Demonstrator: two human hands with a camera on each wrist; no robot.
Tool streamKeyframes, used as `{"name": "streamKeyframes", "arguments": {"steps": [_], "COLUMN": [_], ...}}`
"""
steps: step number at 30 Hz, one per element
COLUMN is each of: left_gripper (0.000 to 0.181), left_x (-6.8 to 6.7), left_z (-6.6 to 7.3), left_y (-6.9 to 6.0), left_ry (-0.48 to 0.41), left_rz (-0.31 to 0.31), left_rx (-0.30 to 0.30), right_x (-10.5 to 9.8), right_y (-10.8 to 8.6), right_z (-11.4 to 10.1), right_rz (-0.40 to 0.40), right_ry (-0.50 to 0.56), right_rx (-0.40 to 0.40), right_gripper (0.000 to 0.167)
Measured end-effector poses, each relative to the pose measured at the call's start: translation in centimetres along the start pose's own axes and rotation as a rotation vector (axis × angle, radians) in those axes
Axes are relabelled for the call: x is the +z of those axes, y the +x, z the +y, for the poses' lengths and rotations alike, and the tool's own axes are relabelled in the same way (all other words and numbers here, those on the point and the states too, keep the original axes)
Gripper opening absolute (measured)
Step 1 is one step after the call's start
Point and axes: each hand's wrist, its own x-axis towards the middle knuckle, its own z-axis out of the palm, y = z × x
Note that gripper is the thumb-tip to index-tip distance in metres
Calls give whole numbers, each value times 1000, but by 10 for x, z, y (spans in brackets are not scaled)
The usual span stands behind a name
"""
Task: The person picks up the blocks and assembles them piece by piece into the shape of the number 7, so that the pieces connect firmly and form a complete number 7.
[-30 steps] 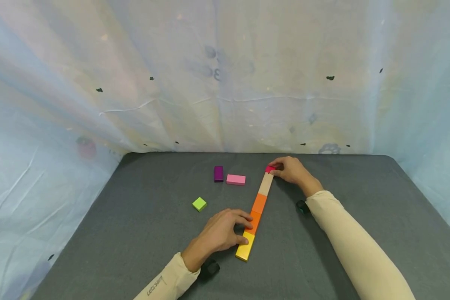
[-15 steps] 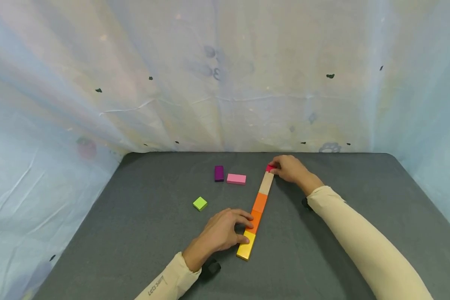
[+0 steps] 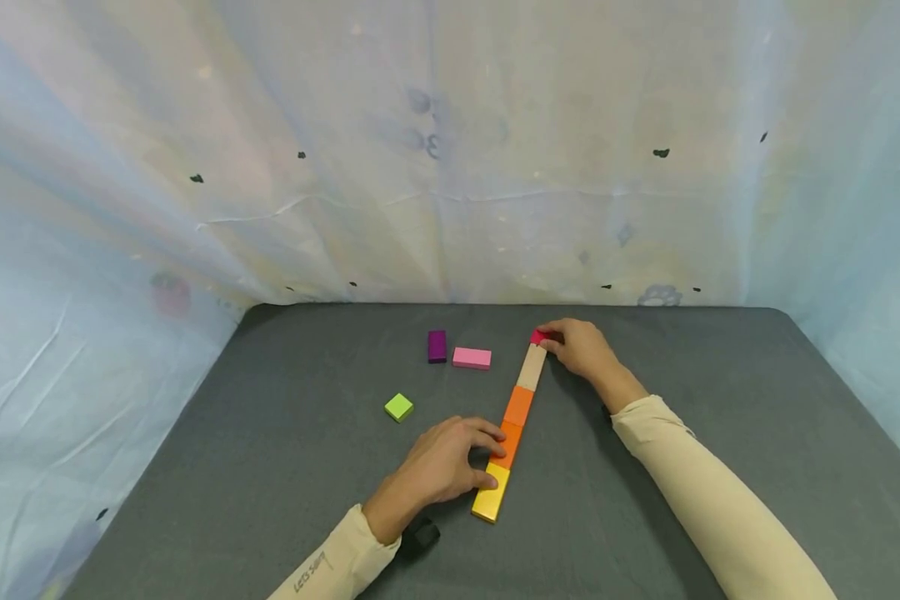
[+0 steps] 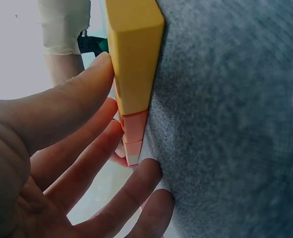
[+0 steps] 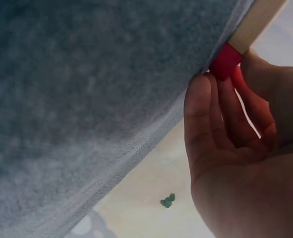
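A straight row of blocks lies on the dark grey table (image 3: 300, 467). From near to far it runs yellow block (image 3: 491, 502), orange block (image 3: 512, 442), second orange block (image 3: 519, 406), bare wooden block (image 3: 532, 369) and small red block (image 3: 537, 337). My left hand (image 3: 441, 468) rests at the near end, fingers spread and relaxed. Its thumb touches the yellow block (image 4: 136, 59), and fingertips lie on the nearer orange one. At the far end, my right hand (image 3: 587, 348) pinches the red block (image 5: 225, 62) between thumb and fingers, partly covering it.
Left of the row lie a purple block (image 3: 437, 347), a pink block (image 3: 472, 358) and a lime green block (image 3: 399, 407). A pale printed curtain (image 3: 450, 167) hangs behind the table's far edge and along its sides.
My right hand and forearm have shifted slightly, keeping the red block pinched at the row's end. The left hand and the blocks look unmoved.
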Motion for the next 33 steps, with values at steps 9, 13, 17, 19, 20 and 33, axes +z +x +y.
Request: {"name": "streamKeyframes", "arguments": {"steps": [9, 13, 17, 19, 20, 33], "left_gripper": [35, 37, 39, 40, 40, 35], "left_x": [1, 1, -1, -3, -4, -19], "left_z": [0, 0, -3, -4, -4, -18], "left_y": [0, 0, 1, 1, 0, 2], "left_ry": [18, 32, 29, 21, 16, -13], "left_rz": [-8, 1, 43, 71, 83, 128], "left_rx": [-5, 15, 39, 44, 46, 30], "right_x": [2, 3, 3, 3, 3, 1], "right_y": [-1, -1, 1, 1, 1, 1], "right_z": [0, 1, 0, 0, 0, 0], "right_rz": [8, 9, 18, 19, 18, 15], "right_ry": [1, 1, 10, 9, 11, 11], "right_rx": [32, 25, 32, 32, 35, 36], "right_gripper": [35, 35, 35, 35, 35, 35]}}
